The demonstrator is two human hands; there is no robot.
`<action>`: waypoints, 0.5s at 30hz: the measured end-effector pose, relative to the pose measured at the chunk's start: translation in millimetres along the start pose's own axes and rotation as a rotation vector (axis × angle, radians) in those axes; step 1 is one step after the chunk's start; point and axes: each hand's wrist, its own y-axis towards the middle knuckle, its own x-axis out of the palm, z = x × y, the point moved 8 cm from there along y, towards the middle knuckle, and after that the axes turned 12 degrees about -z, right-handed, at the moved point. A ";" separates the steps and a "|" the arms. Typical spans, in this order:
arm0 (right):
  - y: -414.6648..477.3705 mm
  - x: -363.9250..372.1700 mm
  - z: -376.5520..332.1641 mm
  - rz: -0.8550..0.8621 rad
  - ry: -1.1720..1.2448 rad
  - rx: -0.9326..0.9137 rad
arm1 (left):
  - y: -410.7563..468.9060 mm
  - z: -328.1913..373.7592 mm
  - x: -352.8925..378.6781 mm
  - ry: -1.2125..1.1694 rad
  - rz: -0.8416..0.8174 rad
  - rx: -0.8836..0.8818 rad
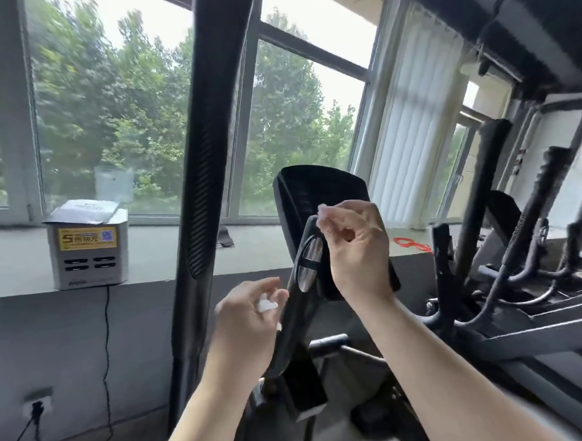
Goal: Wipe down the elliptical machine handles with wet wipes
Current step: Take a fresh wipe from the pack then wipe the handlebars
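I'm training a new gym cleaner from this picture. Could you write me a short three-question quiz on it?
1. True or false: the left hand is empty.
2. The grey box with the yellow label stands on: A) the windowsill B) the floor C) a chair.
3. Fill in: the right hand pinches a scrap of wipe at the ___ end of the short handle with the metal sensor plates.

Key: 1 false, it holds a bunched white wipe. 2 A. 3 top.
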 end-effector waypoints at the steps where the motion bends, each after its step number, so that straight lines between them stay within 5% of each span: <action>1: 3.2 4.8 -1.8 -0.014 -0.065 -0.051 | 2.5 -0.5 4.3 0.007 -0.014 -0.011; 8: -73.6 35.6 -4.2 -0.283 -0.131 -0.253 | 12.9 -11.3 13.5 -0.014 -0.069 0.032; 15: -15.2 0.0 21.2 0.051 0.251 0.032 | 9.1 -17.6 14.2 -0.102 -0.020 -0.019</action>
